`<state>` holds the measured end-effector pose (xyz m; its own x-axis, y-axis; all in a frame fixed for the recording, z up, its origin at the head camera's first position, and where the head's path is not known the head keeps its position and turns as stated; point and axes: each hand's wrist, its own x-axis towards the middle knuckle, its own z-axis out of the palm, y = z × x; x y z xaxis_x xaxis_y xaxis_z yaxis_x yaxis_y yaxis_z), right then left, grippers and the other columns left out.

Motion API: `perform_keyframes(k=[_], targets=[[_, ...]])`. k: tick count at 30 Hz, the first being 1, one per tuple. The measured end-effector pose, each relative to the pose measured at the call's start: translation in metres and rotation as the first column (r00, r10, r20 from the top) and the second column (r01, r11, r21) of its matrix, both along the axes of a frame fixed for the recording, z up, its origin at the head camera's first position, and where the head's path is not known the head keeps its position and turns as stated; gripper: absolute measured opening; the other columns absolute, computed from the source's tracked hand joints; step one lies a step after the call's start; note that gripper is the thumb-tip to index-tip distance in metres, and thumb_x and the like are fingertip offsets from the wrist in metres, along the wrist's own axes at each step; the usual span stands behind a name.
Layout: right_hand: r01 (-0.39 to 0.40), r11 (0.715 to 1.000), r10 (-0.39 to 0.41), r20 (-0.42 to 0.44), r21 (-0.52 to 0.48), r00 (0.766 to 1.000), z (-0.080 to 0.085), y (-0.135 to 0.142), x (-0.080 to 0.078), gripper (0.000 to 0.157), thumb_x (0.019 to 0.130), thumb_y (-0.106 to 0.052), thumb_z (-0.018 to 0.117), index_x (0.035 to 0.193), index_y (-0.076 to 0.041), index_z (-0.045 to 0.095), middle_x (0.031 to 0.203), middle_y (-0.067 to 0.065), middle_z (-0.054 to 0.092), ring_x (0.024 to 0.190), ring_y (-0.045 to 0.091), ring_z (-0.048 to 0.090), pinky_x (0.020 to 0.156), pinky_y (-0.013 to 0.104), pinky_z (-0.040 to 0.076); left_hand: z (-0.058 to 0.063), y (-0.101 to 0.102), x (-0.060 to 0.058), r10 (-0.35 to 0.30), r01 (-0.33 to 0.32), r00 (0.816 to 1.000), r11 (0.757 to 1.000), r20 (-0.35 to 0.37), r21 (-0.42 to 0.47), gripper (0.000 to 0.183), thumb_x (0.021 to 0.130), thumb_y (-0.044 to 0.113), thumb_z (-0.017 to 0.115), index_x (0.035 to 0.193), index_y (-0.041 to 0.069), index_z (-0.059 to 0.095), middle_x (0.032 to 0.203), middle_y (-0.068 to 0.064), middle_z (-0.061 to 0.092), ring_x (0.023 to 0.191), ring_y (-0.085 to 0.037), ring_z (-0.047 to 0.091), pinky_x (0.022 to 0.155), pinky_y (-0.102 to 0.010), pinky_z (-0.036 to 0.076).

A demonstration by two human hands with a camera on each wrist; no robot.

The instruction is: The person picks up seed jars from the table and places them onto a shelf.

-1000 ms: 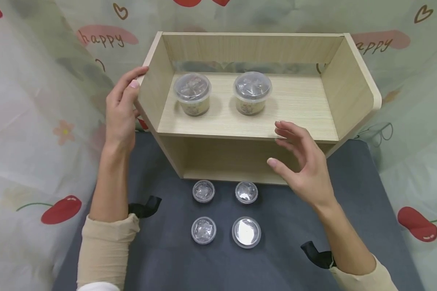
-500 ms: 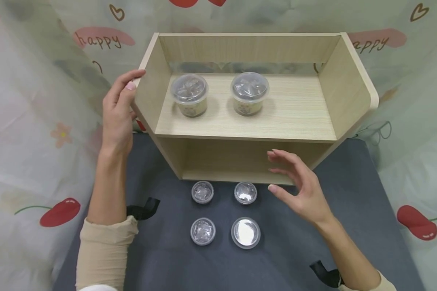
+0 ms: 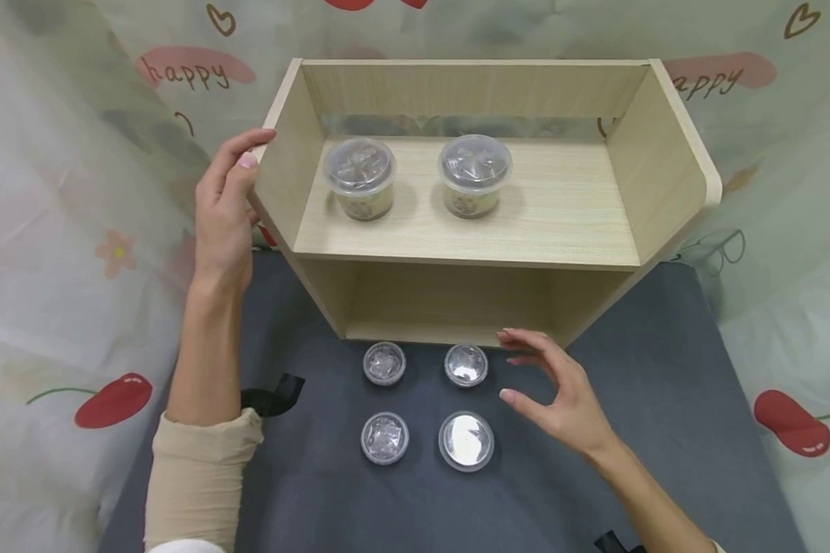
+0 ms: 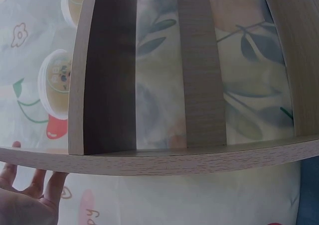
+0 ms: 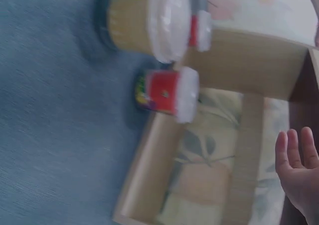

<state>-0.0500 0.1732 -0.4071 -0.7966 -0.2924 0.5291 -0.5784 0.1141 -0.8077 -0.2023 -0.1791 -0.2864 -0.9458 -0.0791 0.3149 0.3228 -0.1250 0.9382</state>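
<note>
The left side panel of a pale wooden shelf unit (image 3: 560,203) is held by the person's left grip (image 3: 224,211), the thumb and a finger being placed at the front edge and other fingers being shown outside the panel in the left wrist view. The right grip (image 3: 569,403) is held wide, its thumb clearly parted from its fingers, near the front of the unit's lower compartment. By it, but apart from it, the rear right cup (image 3: 466,365) is stood on the dark worktop (image 3: 539,499). Three more lidded containers are set out with it in two rows of two: the rear left cup (image 3: 384,364), the front left cup (image 3: 384,438) and the larger front right cup (image 3: 466,441), on whose lid a bright glare is caught. On two of these, a red side and a tan side are shown in the blurred right wrist view. On the upper board of the unit, two clear-lidded tubs are stood upright and apart, the left tub (image 3: 362,178) near the held panel and the right tub (image 3: 475,177) around the middle. The scene is enclosed by a printed cloth (image 3: 55,292) with cherries, hearts and "happy" lettering. By the left forearm, a black strap (image 3: 274,397) and a rolled beige sleeve (image 3: 204,468) are seen.
</note>
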Motion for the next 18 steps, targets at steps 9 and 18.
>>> perform_keyframes(k=[9,18], targets=[[0.022,0.994,-0.024,0.019,0.111,1.0,-0.056,0.011,0.009,0.076,0.066,0.013,0.081,0.135,0.006,0.051,0.129,0.021,0.059,0.12,0.027,0.057,0.094,0.03,0.049,0.0,0.001,0.0,0.004,-0.004,1.0,1.0,0.001,-0.016,0.031,0.103,0.023,0.05,0.127,0.014,0.066,0.122,-0.012,0.056,0.098,-0.026,0.057,0.078,-0.04,0.048],[-0.004,0.981,-0.01,0.07,0.195,0.997,-0.072,0.004,0.02,0.073,0.067,0.011,0.084,0.133,0.004,0.053,0.125,0.013,0.061,0.115,0.027,0.059,0.09,0.035,0.052,0.0,0.0,0.0,0.009,-0.009,1.0,1.0,-0.001,-0.01,0.031,0.103,0.023,0.049,0.126,0.013,0.066,0.12,-0.013,0.056,0.097,-0.026,0.057,0.077,-0.04,0.048]])
